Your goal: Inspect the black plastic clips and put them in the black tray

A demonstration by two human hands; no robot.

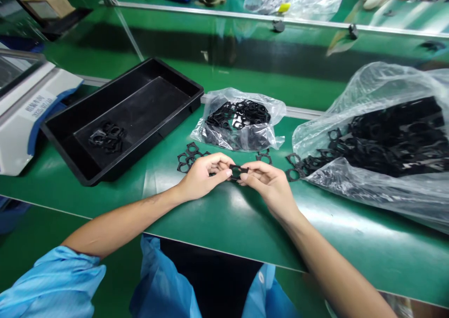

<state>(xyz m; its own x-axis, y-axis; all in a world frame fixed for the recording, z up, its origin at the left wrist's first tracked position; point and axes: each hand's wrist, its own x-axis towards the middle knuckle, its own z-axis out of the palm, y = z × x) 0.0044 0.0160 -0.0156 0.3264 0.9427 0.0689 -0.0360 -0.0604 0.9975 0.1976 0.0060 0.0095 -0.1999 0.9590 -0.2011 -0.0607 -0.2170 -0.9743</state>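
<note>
Between my two hands, just above the green table, is a small black plastic ring-shaped part (239, 171). My left hand (206, 175) pinches its left end with thumb and fingers. The right end is gripped the same way by my right hand (268, 182). Several similar black parts (191, 155) lie on the table just beyond my left hand, and more black parts (264, 157) lie behind my right hand. A clear plastic bag (242, 140) filled with such parts sits behind both hands.
To the left stands a black tray (154, 138) with a small heap of black parts (107, 136) in it. A large open plastic bag (351, 187) spills black parts at the right. A white machine (38, 107) is at the far left. Behind runs a metal-edged transparent panel (217, 51).
</note>
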